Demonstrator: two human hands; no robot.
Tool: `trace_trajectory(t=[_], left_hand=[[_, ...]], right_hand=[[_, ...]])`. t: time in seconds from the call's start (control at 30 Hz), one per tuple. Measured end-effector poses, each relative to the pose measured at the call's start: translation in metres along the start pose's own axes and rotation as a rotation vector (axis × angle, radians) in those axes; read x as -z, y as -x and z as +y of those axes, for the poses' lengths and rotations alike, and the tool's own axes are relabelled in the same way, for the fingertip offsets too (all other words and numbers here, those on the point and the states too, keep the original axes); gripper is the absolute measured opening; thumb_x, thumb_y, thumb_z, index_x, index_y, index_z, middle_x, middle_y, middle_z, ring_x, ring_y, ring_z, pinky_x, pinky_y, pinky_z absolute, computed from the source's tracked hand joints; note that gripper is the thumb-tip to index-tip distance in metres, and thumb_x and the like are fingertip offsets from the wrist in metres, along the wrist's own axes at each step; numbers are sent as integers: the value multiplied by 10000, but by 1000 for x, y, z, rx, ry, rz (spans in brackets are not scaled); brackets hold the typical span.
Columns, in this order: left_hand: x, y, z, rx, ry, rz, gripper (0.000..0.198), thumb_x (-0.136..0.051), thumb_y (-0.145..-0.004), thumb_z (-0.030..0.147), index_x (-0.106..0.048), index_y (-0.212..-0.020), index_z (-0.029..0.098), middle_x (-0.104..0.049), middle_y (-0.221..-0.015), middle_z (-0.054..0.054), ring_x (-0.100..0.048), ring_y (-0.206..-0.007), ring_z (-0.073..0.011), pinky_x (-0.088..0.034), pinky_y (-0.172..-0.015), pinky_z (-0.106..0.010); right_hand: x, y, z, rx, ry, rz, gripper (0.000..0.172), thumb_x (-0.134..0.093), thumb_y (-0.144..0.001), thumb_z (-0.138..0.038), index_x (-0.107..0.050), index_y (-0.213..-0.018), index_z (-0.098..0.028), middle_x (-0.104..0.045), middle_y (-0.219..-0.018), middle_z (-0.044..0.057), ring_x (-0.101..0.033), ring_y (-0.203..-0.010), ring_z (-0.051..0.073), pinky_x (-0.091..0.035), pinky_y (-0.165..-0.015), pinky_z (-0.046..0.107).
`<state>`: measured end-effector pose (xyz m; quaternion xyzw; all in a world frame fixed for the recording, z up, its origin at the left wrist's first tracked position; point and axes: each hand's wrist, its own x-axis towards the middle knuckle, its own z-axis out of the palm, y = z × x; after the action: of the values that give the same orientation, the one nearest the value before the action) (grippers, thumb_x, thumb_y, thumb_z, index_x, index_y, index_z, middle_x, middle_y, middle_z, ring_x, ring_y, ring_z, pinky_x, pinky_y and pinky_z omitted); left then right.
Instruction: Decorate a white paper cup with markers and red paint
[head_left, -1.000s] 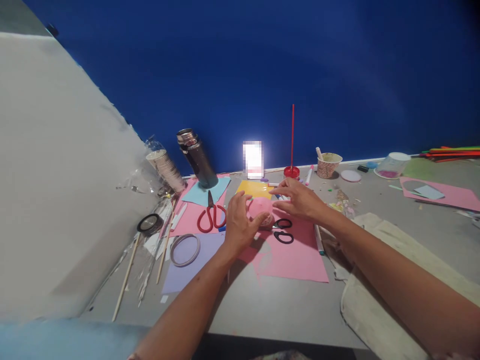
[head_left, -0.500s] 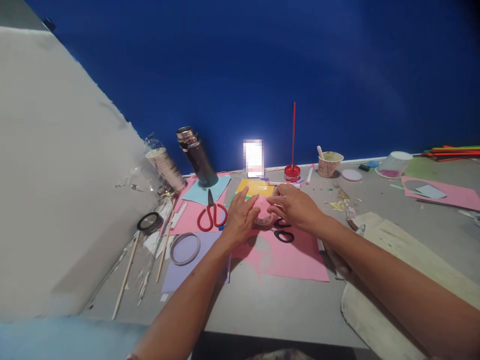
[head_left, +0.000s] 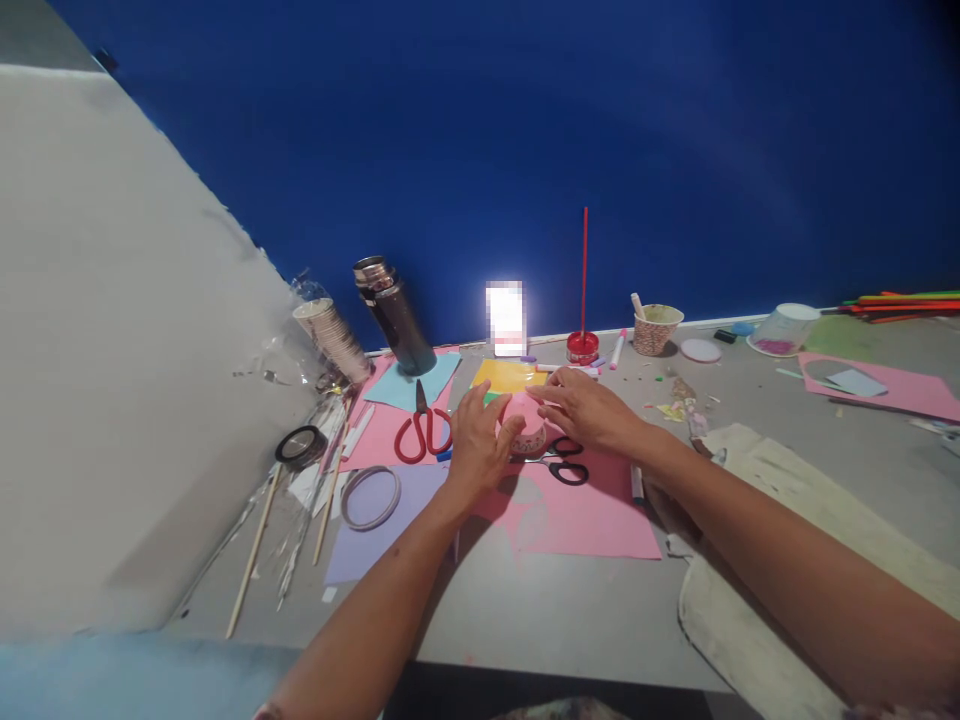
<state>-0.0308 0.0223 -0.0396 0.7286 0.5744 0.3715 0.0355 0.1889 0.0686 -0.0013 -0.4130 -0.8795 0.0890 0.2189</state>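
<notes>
My left hand (head_left: pixel 477 440) cups the left side of a small upturned paper cup covered in pink paper (head_left: pixel 523 418), fingers curled round it. My right hand (head_left: pixel 583 410) rests on the cup's right side and top, fingers bent and pressing the pink paper down. The cup stands on a large pink sheet (head_left: pixel 585 510) in the middle of the grey table. Black-handled scissors (head_left: pixel 562 462) lie on that sheet just under my right hand.
Red-handled scissors (head_left: pixel 424 430) lie to the left on another pink sheet. Tape rolls (head_left: pixel 370 497), wooden sticks (head_left: pixel 251 555), a stack of paper cups (head_left: pixel 334 340) and a dark flask (head_left: pixel 394 315) sit at left. A red pot with a stick (head_left: pixel 583 343), markers and a patterned cup (head_left: pixel 656 330) stand behind. A cloth (head_left: pixel 780 520) lies at right.
Both hands have shifted slightly around the pink-covered cup, the left closing in on its side and the right moving over its top. The view barely moved.
</notes>
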Motion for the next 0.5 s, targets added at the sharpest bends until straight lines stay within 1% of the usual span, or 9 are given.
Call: trace_trajectory(t=[0.07, 0.1, 0.17, 0.23, 0.33, 0.4, 0.5], left_hand=[[4, -1, 0, 5, 33, 27, 391, -486, -1067, 448, -699, -1298, 215, -541, -1548, -157, -464, -1478, -320, -343, -1250, -575], [7, -3, -1, 10, 55, 24, 406, -485, -1067, 453, -683, -1331, 217, -532, -1557, -156, -454, -1488, -313, -338, -1256, -571], [11, -5, -4, 20, 96, -28, 457, -523, -1049, 481, -629, -1426, 244, -479, -1614, -147, -399, -1536, -314, -312, -1271, -585], [14, -8, -8, 9, 120, -122, 523, -594, -1014, 501, -585, -1487, 278, -408, -1675, -136, -334, -1579, -329, -281, -1279, -611], [14, -9, -12, -25, 117, -213, 536, -655, -983, 476, -608, -1479, 278, -373, -1704, -133, -308, -1593, -349, -260, -1287, -616], [13, -9, -13, -18, 110, -223, 505, -660, -983, 459, -639, -1453, 273, -390, -1698, -130, -317, -1590, -351, -262, -1290, -608], [10, -9, -11, 31, 106, -209, 474, -651, -992, 464, -657, -1436, 297, -416, -1688, -110, -332, -1587, -343, -290, -1281, -609]], right_hand=[[2, -1, 4, -31, -6, 23, 345, -590, -1014, -272, -713, -1334, -234, -635, -1112, 115, -614, -1022, 258, -474, -844, 359], [4, -1, 5, -43, -10, 32, 345, -592, -1012, -280, -716, -1329, -221, -637, -1120, 120, -619, -1030, 263, -481, -862, 369], [7, -1, 5, -58, -20, 40, 318, -618, -1003, -318, -746, -1274, -211, -642, -1129, 119, -630, -1028, 259, -492, -881, 374], [9, -1, 3, -57, -27, 32, 302, -679, -972, -365, -770, -1219, -218, -649, -1127, 107, -638, -1028, 255, -498, -877, 366], [10, 1, -4, -39, -22, 6, 279, -744, -932, -399, -790, -1156, -240, -659, -1104, 90, -635, -1024, 253, -489, -852, 350], [9, 1, -7, -26, -6, -5, 238, -734, -947, -401, -796, -1112, -242, -660, -1082, 87, -624, -1013, 248, -471, -833, 342], [10, 1, -10, -11, 33, -10, 197, -710, -970, -376, -796, -1059, -222, -647, -1057, 94, -596, -997, 248, -430, -798, 338]])
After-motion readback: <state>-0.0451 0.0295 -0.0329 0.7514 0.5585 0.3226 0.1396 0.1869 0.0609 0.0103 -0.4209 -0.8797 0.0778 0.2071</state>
